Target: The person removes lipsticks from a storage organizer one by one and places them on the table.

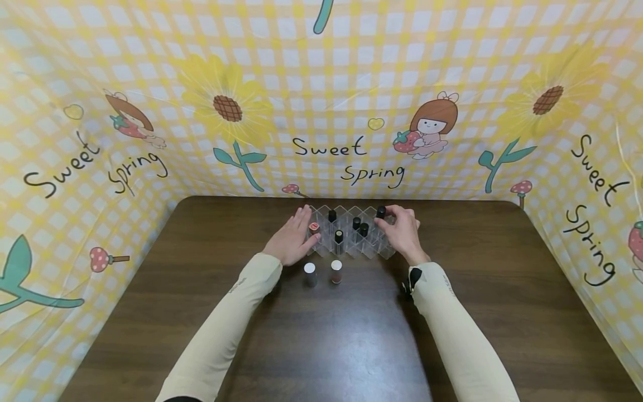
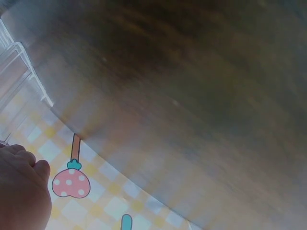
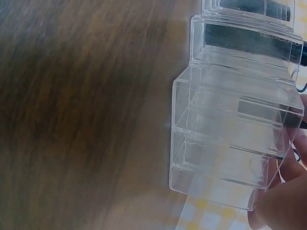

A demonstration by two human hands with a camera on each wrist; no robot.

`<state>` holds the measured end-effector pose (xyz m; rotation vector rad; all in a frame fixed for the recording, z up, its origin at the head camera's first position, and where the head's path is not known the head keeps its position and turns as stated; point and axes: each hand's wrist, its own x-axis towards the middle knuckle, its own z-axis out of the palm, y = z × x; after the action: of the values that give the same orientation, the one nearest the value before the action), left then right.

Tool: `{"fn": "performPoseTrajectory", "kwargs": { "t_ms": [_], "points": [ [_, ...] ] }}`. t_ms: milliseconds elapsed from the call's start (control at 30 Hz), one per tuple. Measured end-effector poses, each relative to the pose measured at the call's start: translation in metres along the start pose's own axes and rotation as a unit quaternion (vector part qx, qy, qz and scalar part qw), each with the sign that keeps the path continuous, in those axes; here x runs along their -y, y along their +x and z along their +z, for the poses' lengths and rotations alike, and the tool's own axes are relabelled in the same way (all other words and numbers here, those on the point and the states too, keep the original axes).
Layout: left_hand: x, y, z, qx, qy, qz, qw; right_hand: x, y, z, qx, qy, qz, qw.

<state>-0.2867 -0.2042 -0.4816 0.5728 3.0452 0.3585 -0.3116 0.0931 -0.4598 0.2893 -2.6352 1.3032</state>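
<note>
A clear plastic organizer (image 1: 348, 245) with diamond-shaped compartments stands at the back of the table; several lipstick tubes stand upright in it, among them black-capped ones (image 1: 339, 237) and a reddish-topped one (image 1: 314, 227). My left hand (image 1: 290, 240) lies with fingers extended along the organizer's left end. At the back right, my right hand (image 1: 403, 230) pinches a black-capped lipstick tube (image 1: 380, 212) between thumb and fingers. The right wrist view shows that tube's lower part inside the clear organizer (image 3: 211, 120). Only part of the left hand (image 2: 24, 187) appears in the left wrist view.
Two white-capped tubes, one grey (image 1: 310, 275) and one brownish (image 1: 336, 272), stand on the table in front of the organizer. A yellow checked cloth (image 1: 321, 111) rises behind the brown table (image 1: 351, 346) and on both sides.
</note>
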Motion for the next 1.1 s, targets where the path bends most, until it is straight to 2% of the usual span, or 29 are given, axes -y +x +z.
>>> {"fn": "performPoseTrajectory", "kwargs": {
  "t_ms": [700, 1100],
  "points": [
    [0.0002, 0.001, 0.0012, -0.001, 0.004, 0.002, 1.0, 0.0003, 0.0023, -0.001, -0.009, 0.014, 0.015, 1.0],
    [0.0005, 0.0013, 0.0, 0.004, 0.0, 0.003, 1.0, 0.0084, -0.0014, -0.0052, -0.015, 0.029, 0.027, 0.999]
  ]
}}
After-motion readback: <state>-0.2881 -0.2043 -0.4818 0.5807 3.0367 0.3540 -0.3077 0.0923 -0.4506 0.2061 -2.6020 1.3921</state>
